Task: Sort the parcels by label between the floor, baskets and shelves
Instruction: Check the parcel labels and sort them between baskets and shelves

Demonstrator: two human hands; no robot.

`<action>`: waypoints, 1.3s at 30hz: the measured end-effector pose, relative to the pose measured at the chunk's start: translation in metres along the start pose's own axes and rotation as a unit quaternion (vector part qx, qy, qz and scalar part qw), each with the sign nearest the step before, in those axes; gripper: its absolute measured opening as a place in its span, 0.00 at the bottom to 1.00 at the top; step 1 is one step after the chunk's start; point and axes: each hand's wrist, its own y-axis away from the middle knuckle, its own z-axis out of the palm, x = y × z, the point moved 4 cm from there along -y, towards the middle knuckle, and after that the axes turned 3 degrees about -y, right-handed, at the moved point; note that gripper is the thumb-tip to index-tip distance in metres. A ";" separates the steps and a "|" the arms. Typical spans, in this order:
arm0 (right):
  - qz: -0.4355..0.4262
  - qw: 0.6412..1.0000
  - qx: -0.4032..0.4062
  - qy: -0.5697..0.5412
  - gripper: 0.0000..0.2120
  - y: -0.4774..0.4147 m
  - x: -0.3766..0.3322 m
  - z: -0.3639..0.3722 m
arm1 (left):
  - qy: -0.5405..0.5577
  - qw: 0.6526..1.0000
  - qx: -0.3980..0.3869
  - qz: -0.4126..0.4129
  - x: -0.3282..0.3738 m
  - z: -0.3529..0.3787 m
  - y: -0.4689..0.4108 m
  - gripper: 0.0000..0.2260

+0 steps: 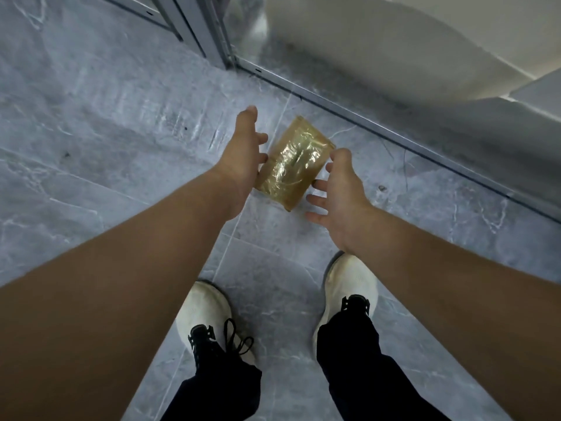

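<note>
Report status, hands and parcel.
Left hand and right hand open, flanking parcel. Parcel taped, not gripped, over floor tiles. Nothing blocking the fingers.

— Where is the parcel [293, 165]?
— Between the hands. The left hand [243, 156] is just beside its left edge, and the right hand [343, 196] is near its right edge.
— And around it?
— The floor [106, 117] lies beneath. The left shoe [203, 311] and right shoe [349, 284] stand nearer. A metal track [394, 135] runs beyond, with a wall [394, 41] behind it.
</note>
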 end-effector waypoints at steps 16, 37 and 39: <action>0.005 0.994 0.030 -0.109 0.21 -0.003 0.035 -0.022 | -0.006 1.000 0.002 -0.022 -0.023 0.031 -0.003 0.25; -0.118 0.988 0.004 -0.098 0.11 0.185 -0.004 -0.014 | -0.038 0.999 -0.007 0.031 0.043 -0.051 0.190 0.28; -0.137 0.983 0.017 -0.124 0.08 0.209 -0.011 -0.013 | -0.040 0.998 -0.006 0.057 0.054 -0.059 0.215 0.22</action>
